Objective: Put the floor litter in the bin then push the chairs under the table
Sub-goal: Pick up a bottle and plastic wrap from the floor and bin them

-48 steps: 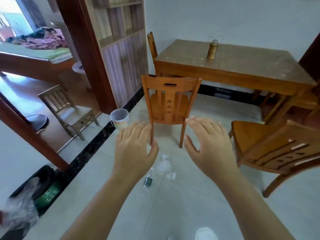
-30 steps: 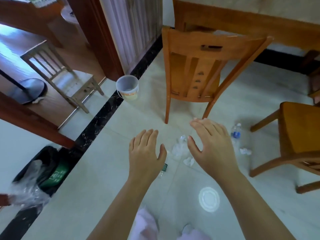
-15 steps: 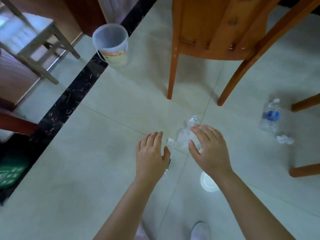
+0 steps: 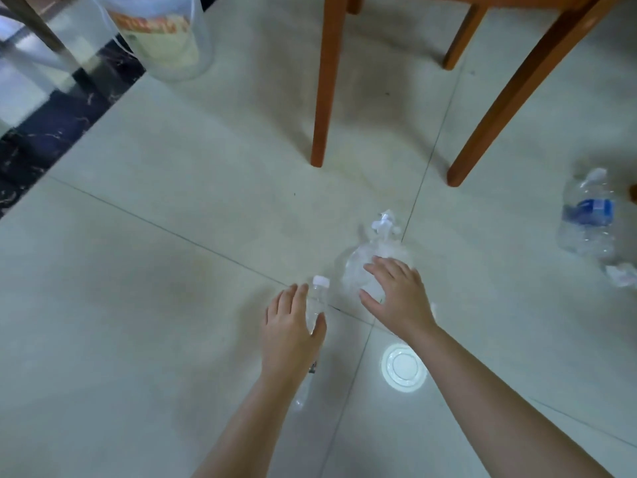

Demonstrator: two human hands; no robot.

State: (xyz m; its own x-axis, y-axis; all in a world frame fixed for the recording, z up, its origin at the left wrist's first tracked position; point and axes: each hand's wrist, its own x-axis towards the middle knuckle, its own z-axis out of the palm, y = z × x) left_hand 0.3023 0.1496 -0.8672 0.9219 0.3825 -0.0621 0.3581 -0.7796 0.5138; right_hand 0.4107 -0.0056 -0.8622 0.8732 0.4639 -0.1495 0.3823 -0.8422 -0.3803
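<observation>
Litter pickup is in hand. Left hand (image 4: 291, 334), fingers spread, covers a small capped bottle (image 4: 315, 301); right hand (image 4: 396, 298), also spread, rests on a clear plastic bag (image 4: 365, 260). Another bottle (image 4: 587, 219) lies at 3 o'clock. Next: close both grips, lift.

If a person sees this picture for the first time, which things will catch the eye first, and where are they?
Two bare hands reach down at the lower middle: the left hand over a small clear bottle with a white cap, the right hand on a crumpled clear plastic bag. A crushed bottle with a blue label lies at the right edge. Orange wooden chair legs stand above the hands.
</observation>
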